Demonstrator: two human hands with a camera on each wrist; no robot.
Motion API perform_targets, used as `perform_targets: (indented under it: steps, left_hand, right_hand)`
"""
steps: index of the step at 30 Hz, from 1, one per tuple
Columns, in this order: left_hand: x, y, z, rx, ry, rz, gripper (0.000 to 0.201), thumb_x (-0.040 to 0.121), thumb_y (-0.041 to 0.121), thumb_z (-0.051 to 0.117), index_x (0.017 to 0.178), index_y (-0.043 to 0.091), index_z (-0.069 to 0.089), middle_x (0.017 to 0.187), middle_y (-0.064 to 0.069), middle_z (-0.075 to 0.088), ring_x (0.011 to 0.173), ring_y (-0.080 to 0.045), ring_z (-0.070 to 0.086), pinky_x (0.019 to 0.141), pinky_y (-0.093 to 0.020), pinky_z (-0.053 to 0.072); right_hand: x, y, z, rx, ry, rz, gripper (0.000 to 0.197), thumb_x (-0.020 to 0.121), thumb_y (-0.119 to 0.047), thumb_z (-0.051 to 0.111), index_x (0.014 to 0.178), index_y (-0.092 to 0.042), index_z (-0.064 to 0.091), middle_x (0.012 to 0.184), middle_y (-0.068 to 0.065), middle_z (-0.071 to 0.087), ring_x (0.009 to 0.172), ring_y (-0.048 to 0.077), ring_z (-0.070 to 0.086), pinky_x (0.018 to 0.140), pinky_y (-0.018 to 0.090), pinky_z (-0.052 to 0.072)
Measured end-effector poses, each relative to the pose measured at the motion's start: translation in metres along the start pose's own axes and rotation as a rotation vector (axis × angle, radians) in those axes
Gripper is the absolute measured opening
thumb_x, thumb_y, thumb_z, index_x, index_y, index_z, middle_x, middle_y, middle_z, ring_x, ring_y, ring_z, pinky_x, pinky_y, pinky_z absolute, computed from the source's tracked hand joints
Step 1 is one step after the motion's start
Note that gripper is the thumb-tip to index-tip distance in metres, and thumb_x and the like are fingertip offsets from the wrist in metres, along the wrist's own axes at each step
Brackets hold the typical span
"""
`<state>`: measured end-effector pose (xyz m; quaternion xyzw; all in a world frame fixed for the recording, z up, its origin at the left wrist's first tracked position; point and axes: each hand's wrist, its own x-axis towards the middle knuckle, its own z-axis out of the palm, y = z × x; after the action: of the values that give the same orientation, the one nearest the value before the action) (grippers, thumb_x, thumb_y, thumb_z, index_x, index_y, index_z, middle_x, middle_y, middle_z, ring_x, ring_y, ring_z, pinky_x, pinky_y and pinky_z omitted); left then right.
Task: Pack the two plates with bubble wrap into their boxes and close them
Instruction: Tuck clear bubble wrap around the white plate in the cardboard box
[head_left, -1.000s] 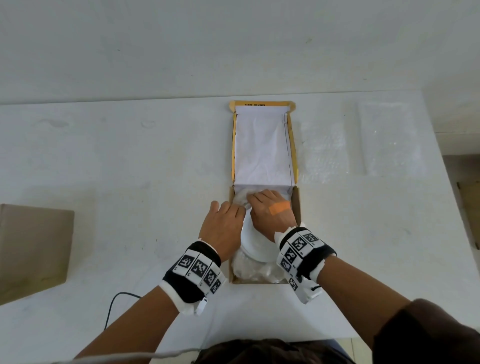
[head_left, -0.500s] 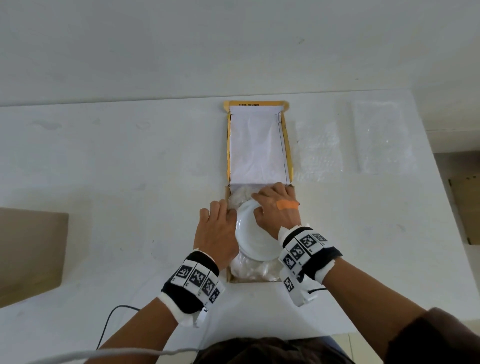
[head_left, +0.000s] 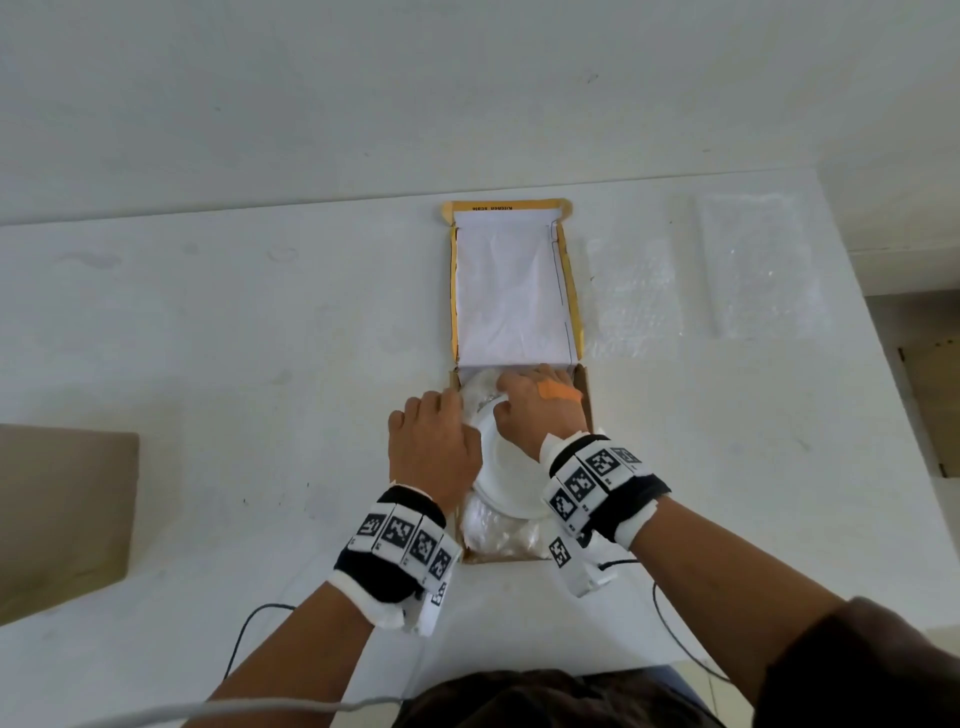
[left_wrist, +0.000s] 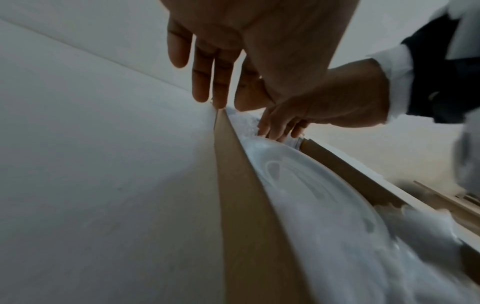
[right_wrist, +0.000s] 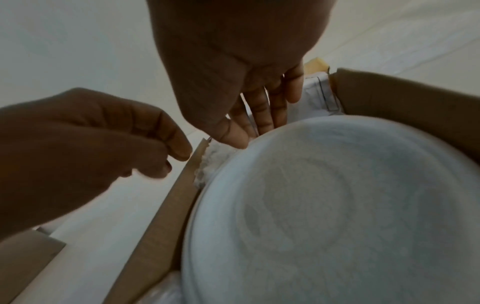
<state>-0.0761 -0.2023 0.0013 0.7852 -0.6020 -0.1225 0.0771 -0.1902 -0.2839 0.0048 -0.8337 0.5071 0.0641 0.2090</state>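
Seating the plate (head_left: 511, 470) in the open box (head_left: 586, 400) is the step in hand. At the far left of the surface (head_left: 234, 364), a closed brown box (head_left: 62, 514) lies well apart from the work.

Next rightward, the left hand (head_left: 434, 452) rests beside the open box's left wall. Its grip is slack: the fingers are loosely bent and hold nothing, their tips just beside the wall's top edge.

The plate lies inside the box on a bed of bubble wrap (head_left: 498, 535), which shows at the near and far ends. The lid (head_left: 511, 291), lined in white, lies folded back flat on the far side.

The right hand (head_left: 540, 410) is at the plate's far rim. Its fingers are straight, pressing down on the rim and the wrap; they clasp nothing.

Farther right, two loose sheets of bubble wrap (head_left: 636, 306) lie flat on the surface.

Likely faults:
- Uneven pressure at the far rim could tilt the plate, lifting its near edge.
- Wrap bunched at the far end could stop the lid closing flush.
- No wrap covers the plate's top face; closing now would leave it unprotected.
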Motion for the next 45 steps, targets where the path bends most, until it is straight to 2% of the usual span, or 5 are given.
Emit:
perform_targets:
  steps: [5, 13, 20, 34, 45]
  left_hand:
    - [0.023, -0.002, 0.005, -0.235, -0.161, -0.257, 0.040, 0.095, 0.040, 0.044, 0.107, 0.003, 0.053, 0.097, -0.015, 0.065, 0.092, -0.035, 0.060, 0.079, -0.041, 0.045]
    - [0.031, -0.001, 0.013, -0.402, -0.128, -0.320, 0.025, 0.096, 0.027, 0.046, 0.092, 0.002, 0.049, 0.080, -0.021, 0.062, 0.073, -0.039, 0.057, 0.058, -0.035, 0.037]
    - [0.022, 0.010, 0.003, -0.234, -0.013, -0.335, 0.041, 0.083, 0.026, 0.062, 0.115, 0.004, 0.048, 0.106, -0.016, 0.059, 0.101, -0.036, 0.053, 0.080, -0.042, 0.040]
    - [0.020, 0.151, -0.009, -0.499, 0.079, -0.255, 0.013, 0.086, 0.020, 0.062, 0.094, 0.010, 0.060, 0.092, -0.001, 0.060, 0.077, -0.017, 0.056, 0.068, -0.020, 0.037]
    - [0.092, 0.230, 0.030, -0.431, -0.005, -0.436, 0.027, 0.091, 0.022, 0.054, 0.112, 0.005, 0.054, 0.116, -0.011, 0.058, 0.105, -0.026, 0.056, 0.087, -0.033, 0.043]
  right_hand:
    - [-0.010, -0.009, 0.006, 0.094, 0.122, -0.151, 0.021, 0.081, -0.009, 0.054, 0.095, -0.004, 0.069, 0.096, 0.013, 0.069, 0.083, 0.033, 0.065, 0.075, 0.036, 0.050]
    - [-0.008, -0.019, 0.007, -0.048, -0.028, -0.236, 0.037, 0.086, -0.005, 0.043, 0.122, -0.009, 0.054, 0.120, 0.008, 0.057, 0.112, 0.028, 0.049, 0.099, 0.033, 0.034]
    - [-0.018, -0.001, -0.007, 0.249, 0.178, -0.219, 0.027, 0.079, -0.007, 0.053, 0.102, -0.007, 0.068, 0.101, 0.012, 0.068, 0.095, 0.033, 0.063, 0.091, 0.039, 0.045]
    - [-0.049, 0.150, -0.054, 0.860, 0.222, 0.276, 0.013, 0.082, -0.012, 0.061, 0.094, -0.014, 0.067, 0.084, -0.003, 0.064, 0.078, 0.014, 0.057, 0.079, 0.022, 0.047]
    - [0.001, 0.228, -0.075, 0.721, 0.021, 0.222, 0.033, 0.089, -0.021, 0.057, 0.122, -0.019, 0.058, 0.129, 0.001, 0.055, 0.105, 0.017, 0.058, 0.089, 0.023, 0.043]
